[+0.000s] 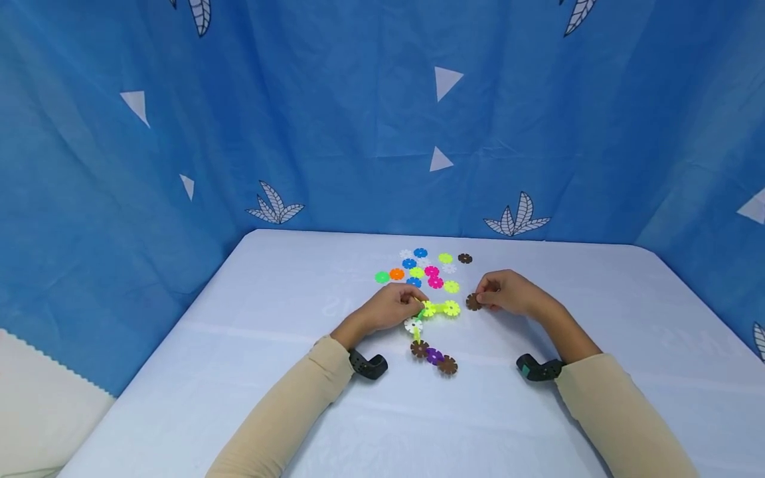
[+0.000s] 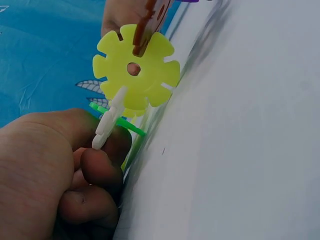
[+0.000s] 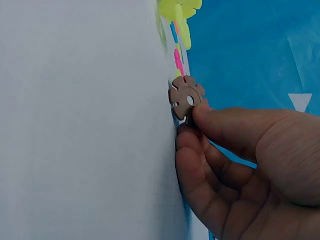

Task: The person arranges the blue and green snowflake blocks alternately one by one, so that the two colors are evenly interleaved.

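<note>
My left hand [image 1: 391, 307] pinches a chain of interlocking snowflake discs by its upper left corner. In the left wrist view its fingertips are at a white disc [image 2: 106, 125] and a green disc [image 2: 131, 126], with a yellow disc [image 2: 117, 82] beyond. From that corner yellow discs [image 1: 451, 308] run right, while the other branch comes down through a white disc [image 1: 413, 325] to brown and purple discs [image 1: 434, 356]. My right hand [image 1: 510, 292] pinches a single brown disc [image 3: 186, 98] between thumb and fingers, right of the yellow end and apart from it.
Loose discs in several colours lie behind the hands, among them an orange disc [image 1: 397, 273], a green disc [image 1: 382, 277] and a brown disc [image 1: 465, 258]. A white cloth covers the table [image 1: 478, 425]. Behind it hangs a blue patterned curtain [image 1: 370, 133].
</note>
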A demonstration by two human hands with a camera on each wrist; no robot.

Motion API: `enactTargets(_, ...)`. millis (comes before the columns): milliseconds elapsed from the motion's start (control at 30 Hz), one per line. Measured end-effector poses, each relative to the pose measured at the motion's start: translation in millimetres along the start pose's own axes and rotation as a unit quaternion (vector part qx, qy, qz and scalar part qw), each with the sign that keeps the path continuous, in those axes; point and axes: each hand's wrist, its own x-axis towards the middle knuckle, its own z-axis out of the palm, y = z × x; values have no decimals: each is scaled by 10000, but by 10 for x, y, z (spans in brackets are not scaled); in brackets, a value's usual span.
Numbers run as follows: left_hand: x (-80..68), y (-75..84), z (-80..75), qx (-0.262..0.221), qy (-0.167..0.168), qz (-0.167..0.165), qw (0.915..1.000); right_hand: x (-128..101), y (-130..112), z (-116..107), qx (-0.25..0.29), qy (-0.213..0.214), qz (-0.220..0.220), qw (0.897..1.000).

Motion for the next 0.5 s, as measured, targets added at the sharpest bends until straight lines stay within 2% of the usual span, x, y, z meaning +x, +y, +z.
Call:
enactTargets(267, 19, -23, -6, 6, 88, -68, 9999, -50, -73, 100, 46, -184, 9, 9998)
enactTargets(433, 15, -32, -10, 90, 136, -141, 9998, -80, -158, 175, 202, -138, -66, 9997)
enactTargets(500, 10, -21, -13, -26, 65, -131, 9999, -88, -180, 189, 228, -110, -121, 9996)
